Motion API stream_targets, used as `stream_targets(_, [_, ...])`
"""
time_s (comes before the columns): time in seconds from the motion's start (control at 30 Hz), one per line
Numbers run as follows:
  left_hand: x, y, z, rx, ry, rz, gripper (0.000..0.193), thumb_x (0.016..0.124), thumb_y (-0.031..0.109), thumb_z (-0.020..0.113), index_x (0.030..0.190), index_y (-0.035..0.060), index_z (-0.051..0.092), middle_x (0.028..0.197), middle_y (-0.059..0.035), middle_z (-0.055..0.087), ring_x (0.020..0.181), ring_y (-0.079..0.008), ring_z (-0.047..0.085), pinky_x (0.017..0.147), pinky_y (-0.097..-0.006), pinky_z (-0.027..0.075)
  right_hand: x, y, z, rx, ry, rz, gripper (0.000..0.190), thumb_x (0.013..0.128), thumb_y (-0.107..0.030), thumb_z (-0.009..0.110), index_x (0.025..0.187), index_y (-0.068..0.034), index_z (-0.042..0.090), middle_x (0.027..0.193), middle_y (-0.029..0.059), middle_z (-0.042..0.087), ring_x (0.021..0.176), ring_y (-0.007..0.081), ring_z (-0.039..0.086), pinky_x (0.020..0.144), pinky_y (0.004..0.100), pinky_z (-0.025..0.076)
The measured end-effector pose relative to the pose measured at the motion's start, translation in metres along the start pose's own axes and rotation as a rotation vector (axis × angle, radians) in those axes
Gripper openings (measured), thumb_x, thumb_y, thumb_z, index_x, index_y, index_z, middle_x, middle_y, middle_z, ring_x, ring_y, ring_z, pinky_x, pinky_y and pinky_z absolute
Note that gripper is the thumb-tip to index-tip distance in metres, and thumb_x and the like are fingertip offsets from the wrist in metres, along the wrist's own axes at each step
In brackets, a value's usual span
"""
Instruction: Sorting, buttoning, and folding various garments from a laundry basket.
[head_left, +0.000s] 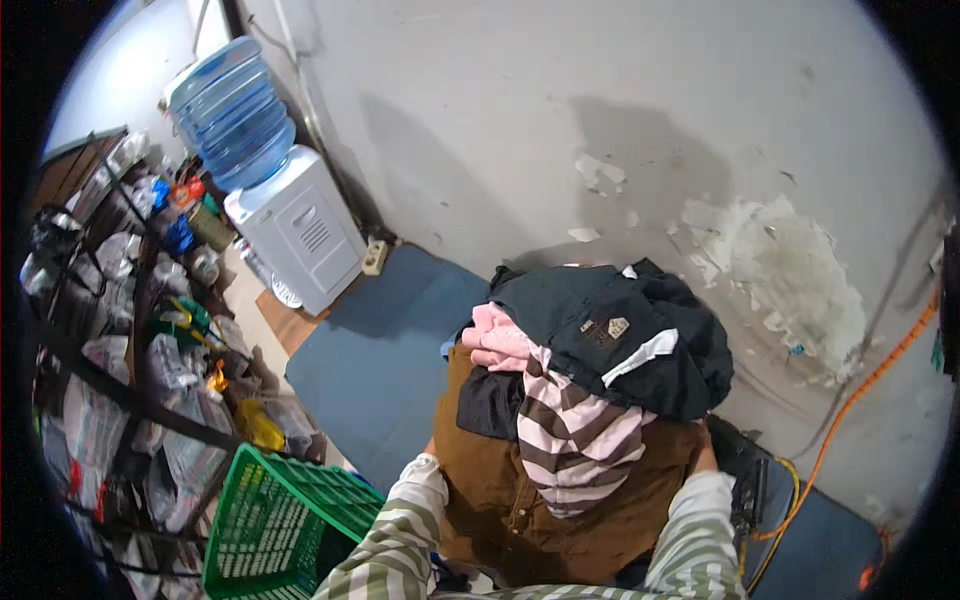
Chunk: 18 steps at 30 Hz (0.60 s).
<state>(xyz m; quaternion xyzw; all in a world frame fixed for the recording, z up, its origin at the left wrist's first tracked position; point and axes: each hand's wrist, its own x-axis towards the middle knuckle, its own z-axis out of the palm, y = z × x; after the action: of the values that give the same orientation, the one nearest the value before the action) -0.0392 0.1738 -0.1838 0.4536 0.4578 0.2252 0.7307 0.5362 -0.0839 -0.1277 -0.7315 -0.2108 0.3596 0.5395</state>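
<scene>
A heap of clothes lies before me against the wall, with a brown garment (480, 480) at the bottom. On it rest a striped pink and brown cloth (577, 450), a pink cloth (499, 337), a small black cloth (491, 401) and a dark garment (555, 300) with a printed patch and a white strip. My left hand (430, 447) is at the left side of the brown garment, mostly hidden by it. At the right side, my right hand (703, 450) holds the garment's edge, its fingertips hidden beneath the cloth.
A green plastic basket (262, 517) stands at lower left, near a rack of bagged goods (172, 360). A water dispenser (307, 232) with a blue bottle stands by the blue-grey surface (375, 322). A socket block (374, 257) lies beside it. An orange cable (847, 412) hangs at right.
</scene>
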Motion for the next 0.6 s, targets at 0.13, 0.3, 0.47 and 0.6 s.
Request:
stream_targets(0.13, [-0.049,-0.014,-0.023,0.112,0.157,0.039,0.065,0.085,0.057,0.029,0.124,0.0066,0.044,0.113,-0.0157,0.054,0.101,-0.0298,0.052,0.088,-0.0377,0.039,0.019,0.018,0.048,-0.141,-0.151,-0.03,0.076,0.073,-0.055,0.059,0.121,0.003,0.044,0.116,0.0123,0.051,0.106,0.0233,0.048,0.086,0.0338,0.041])
stream_targets(0.3, [-0.164,-0.016,-0.078,0.215,0.398,0.105,0.063,0.086,0.055,0.031,0.123,0.0063,0.045,0.109,-0.016,0.055,0.098,-0.0302,0.053,0.086,-0.0379,0.04,0.011,0.0,0.157,-0.339,-0.384,-0.142,0.074,0.073,-0.054,0.059,0.12,0.002,0.045,0.114,0.0112,0.052,0.104,0.0224,0.049,0.084,0.0334,0.042])
stream_targets(0.47, [-0.342,-0.045,-0.13,0.257,0.737,0.132,0.061,0.086,0.053,0.032,0.122,0.006,0.046,0.106,-0.0164,0.057,0.095,-0.0305,0.054,0.084,-0.0382,0.041,-0.039,-0.034,0.322,-0.571,-0.706,-0.325,0.072,0.074,-0.053,0.059,0.119,0.001,0.046,0.113,0.0101,0.053,0.102,0.0215,0.05,0.083,0.033,0.043])
stream_targets(0.6, [-0.475,-0.077,-0.148,0.299,0.993,0.133,0.059,0.086,0.052,0.034,0.121,0.0058,0.047,0.104,-0.0167,0.058,0.093,-0.0308,0.055,0.082,-0.0385,0.042,-0.1,-0.044,0.448,-0.74,-0.931,-0.511,0.07,0.074,-0.053,0.059,0.119,0.001,0.047,0.112,0.0092,0.053,0.101,0.0207,0.051,0.082,0.0327,0.044])
